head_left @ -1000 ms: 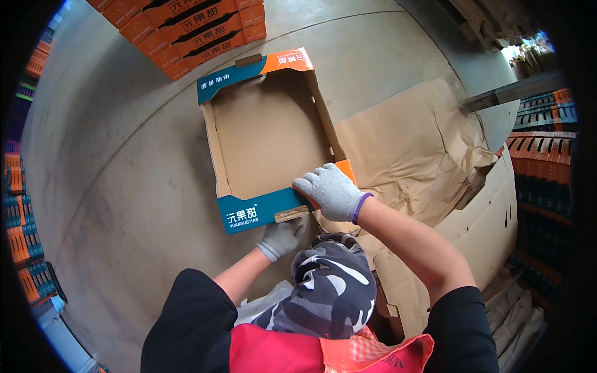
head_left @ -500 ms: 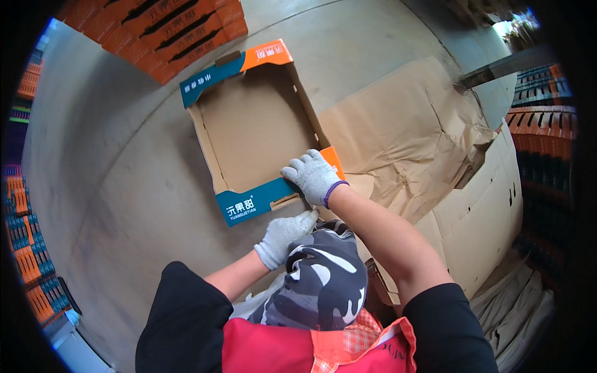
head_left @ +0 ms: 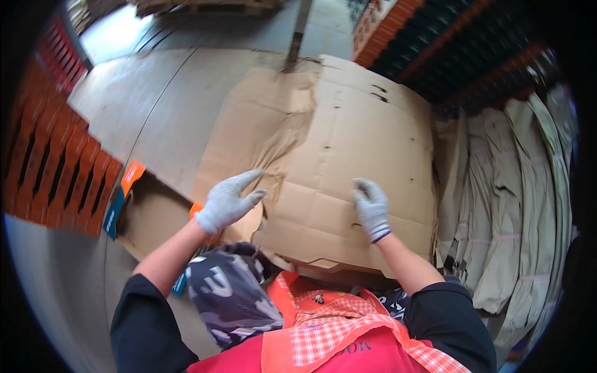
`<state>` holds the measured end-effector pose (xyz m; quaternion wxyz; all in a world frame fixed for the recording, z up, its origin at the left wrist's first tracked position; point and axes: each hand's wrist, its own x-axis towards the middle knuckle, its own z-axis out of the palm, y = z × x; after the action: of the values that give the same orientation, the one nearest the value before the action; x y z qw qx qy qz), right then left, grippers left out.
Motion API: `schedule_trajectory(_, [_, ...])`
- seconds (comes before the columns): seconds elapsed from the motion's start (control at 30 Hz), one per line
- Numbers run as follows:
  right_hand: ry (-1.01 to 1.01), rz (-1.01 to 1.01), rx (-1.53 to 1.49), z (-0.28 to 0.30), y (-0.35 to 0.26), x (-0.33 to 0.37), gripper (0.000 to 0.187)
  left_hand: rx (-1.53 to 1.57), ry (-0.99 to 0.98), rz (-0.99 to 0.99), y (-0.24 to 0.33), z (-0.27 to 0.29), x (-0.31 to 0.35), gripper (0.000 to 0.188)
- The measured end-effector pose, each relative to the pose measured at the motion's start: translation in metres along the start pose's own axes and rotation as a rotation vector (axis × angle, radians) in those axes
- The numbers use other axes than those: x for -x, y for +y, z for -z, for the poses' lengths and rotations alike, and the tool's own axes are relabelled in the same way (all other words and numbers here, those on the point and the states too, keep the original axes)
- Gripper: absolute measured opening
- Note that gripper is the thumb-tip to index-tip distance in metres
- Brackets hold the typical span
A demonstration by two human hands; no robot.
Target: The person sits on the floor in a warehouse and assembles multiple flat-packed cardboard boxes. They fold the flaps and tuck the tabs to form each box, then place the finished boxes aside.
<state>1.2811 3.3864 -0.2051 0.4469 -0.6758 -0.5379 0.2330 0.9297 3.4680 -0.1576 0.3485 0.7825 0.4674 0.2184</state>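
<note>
My left hand, in a whitish work glove, is raised in front of me with thumb and fingers apart and nothing in it. It is nearest to the crumpled brown paper and the edge of the cardboard sheets. My right hand, gloved alike with a purple cuff edge, hovers over or rests on the flat brown cardboard sheet; contact cannot be made out. Its fingers are loosely apart and hold nothing. Left of my left forearm lies the open cardboard tray box, teal and orange outside, partly hidden by my arm.
Orange stacked boxes stand at the left. Bundled tan sheets stand at the right, with dark and orange box stacks behind. A post rises beyond the paper. Grey concrete floor shows at left.
My view has swung right, toward the cardboard sheets. Both hands have let go of the tray box and come up apart, the right one over the sheet. The box now sits at the left.
</note>
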Motion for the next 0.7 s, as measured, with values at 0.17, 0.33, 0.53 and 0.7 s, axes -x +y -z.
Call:
schedule_trajectory(0.17, [0.515, -0.231, 0.589, 0.151, 0.09, -0.01, 0.054, 0.172, -0.175, 0.422, 0.028, -0.088, -0.112, 0.111])
schedule_trajectory(0.33, [0.243, -0.379, 0.56, 0.144, 0.076, -0.004, 0.081, 0.648, -0.07, 0.514, 0.05, -0.15, -0.138, 0.11])
schedule_trajectory(0.53, [0.291, -0.029, 0.432, 0.179, 0.063, -0.042, 0.069, 0.664, 0.126, 0.303, 0.044, -0.154, -0.118, 0.1])
schedule_trajectory(0.7, [0.342, -0.711, 0.18, 0.276, 0.133, -0.011, 0.074, 0.767, -0.2, 0.567, 0.022, -0.172, -0.119, 0.101])
